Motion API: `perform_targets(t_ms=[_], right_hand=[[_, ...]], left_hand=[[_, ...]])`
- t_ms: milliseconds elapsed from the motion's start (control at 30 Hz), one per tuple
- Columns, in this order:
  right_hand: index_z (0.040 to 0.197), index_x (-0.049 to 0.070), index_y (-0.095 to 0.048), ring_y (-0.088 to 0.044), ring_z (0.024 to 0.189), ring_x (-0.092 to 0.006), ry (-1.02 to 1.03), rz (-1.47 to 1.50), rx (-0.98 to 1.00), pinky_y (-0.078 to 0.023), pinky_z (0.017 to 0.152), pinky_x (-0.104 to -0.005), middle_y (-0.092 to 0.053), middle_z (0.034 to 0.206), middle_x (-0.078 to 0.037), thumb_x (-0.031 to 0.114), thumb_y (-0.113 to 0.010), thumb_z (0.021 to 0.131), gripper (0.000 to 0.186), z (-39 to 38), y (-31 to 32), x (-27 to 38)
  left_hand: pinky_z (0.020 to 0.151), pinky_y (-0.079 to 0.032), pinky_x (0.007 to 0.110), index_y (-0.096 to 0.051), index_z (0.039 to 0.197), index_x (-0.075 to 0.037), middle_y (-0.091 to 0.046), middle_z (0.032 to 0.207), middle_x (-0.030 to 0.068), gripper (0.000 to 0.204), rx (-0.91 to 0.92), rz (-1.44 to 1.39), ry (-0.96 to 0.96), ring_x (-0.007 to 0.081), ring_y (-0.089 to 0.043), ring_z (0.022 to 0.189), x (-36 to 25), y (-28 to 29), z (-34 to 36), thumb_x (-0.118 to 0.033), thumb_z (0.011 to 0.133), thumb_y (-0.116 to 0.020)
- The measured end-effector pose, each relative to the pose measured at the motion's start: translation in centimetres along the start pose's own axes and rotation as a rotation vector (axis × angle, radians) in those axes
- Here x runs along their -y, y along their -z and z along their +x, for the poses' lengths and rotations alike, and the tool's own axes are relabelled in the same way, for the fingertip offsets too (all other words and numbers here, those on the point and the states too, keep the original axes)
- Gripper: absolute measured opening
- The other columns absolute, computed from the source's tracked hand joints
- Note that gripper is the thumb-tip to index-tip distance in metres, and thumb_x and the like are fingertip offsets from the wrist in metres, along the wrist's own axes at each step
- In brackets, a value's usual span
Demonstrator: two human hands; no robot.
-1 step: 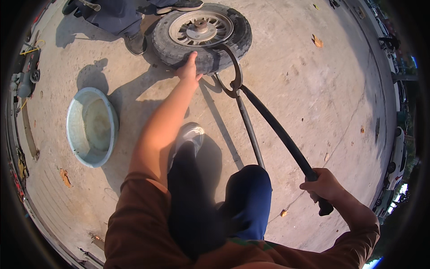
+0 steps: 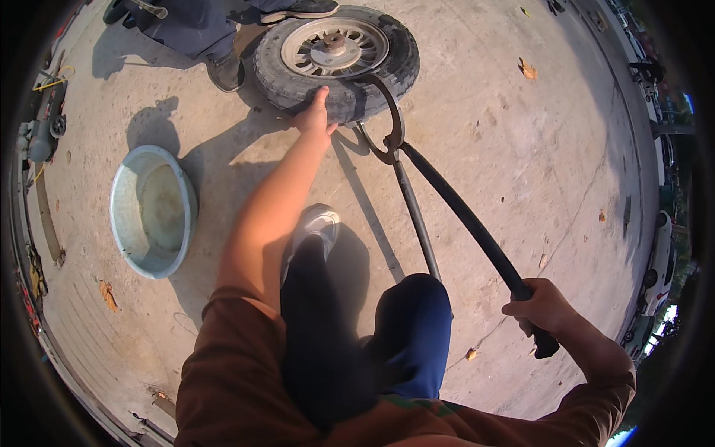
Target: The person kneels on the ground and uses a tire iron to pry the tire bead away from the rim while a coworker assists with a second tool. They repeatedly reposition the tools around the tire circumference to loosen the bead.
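Note:
A wheel with a black tire [image 2: 294,93] and a pale metal rim [image 2: 298,56] lies flat at the top of the view. My left hand [image 2: 314,115] grips the tire's near edge, thumb up on the sidewall and the other fingers mostly hidden beneath. Just right of it, a large long-handled plier-like tool [image 2: 395,127] has curved jaws, one over the tire's top near the rim, the other passing low at its near side. My right hand [image 2: 547,305] is closed around the end of its right handle. The other handle [image 2: 413,212] slants down to my bent knee, where its end is hidden.
A pale blue plastic basin [image 2: 119,212] stands on the concrete at left. Another person's dark-clothed legs [image 2: 186,30] and shoe [image 2: 226,73] are beside the wheel. Equipment with a yellow cord [image 2: 52,123] lines the far left; parked vehicles [image 2: 659,268] stand along the right edge.
My right hand and the handle in it have shifted very slightly to the right. The wheel and my left hand stay nearly the same.

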State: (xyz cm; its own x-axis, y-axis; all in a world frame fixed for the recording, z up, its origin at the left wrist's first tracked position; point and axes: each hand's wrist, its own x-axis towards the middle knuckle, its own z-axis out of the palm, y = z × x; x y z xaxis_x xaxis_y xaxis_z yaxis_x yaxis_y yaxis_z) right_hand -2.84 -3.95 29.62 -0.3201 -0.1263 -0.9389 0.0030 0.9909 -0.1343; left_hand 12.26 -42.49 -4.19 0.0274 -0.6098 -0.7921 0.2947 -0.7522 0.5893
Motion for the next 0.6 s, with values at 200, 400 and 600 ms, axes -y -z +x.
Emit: perform_targets(t_ms=[200, 400, 600], right_hand=[[0.076, 0.003, -0.056, -0.053, 0.043, -0.013, -0.082, -0.072, -0.031, -0.046, 0.042, -0.0287, -0.055, 0.057, -0.005, 0.008, -0.072, 0.082, 0.018, -2.7, 0.9, 2.7], [0.073, 0.004, -0.055, -0.053, 0.044, -0.0119, -0.07, -0.064, -0.076, -0.044, 0.041, -0.0284, -0.055, 0.057, -0.004, 0.007, -0.071, 0.082, 0.018, -1.6, 0.8, 0.6], [0.077, 0.002, -0.056, -0.054, 0.046, -0.0113, -0.044, -0.033, -0.024, -0.045, 0.042, -0.0275, -0.055, 0.059, -0.003, 0.005, -0.072, 0.081, 0.016, -1.1, 0.6, 0.5]], left_hand=[[0.089, -0.055, 0.047, -0.04, 0.134, -0.003, -0.056, 0.128, 0.0097, 0.09, 0.049, 0.005, -0.002, 0.0257, -0.06, 0.109, 0.6, 0.3, 1.1, -0.041, 0.069, -0.088], [0.091, -0.055, 0.046, -0.034, 0.136, -0.003, -0.053, 0.132, 0.0098, 0.094, 0.131, 0.007, 0.019, 0.0247, -0.058, 0.112, 0.3, 0.9, 1.5, -0.041, 0.069, -0.087], [0.09, -0.055, 0.045, -0.053, 0.123, -0.008, -0.062, 0.118, 0.0073, 0.07, 0.059, 0.001, -0.013, 0.0219, -0.063, 0.103, 0.7, 0.8, 0.9, -0.041, 0.071, -0.086]])
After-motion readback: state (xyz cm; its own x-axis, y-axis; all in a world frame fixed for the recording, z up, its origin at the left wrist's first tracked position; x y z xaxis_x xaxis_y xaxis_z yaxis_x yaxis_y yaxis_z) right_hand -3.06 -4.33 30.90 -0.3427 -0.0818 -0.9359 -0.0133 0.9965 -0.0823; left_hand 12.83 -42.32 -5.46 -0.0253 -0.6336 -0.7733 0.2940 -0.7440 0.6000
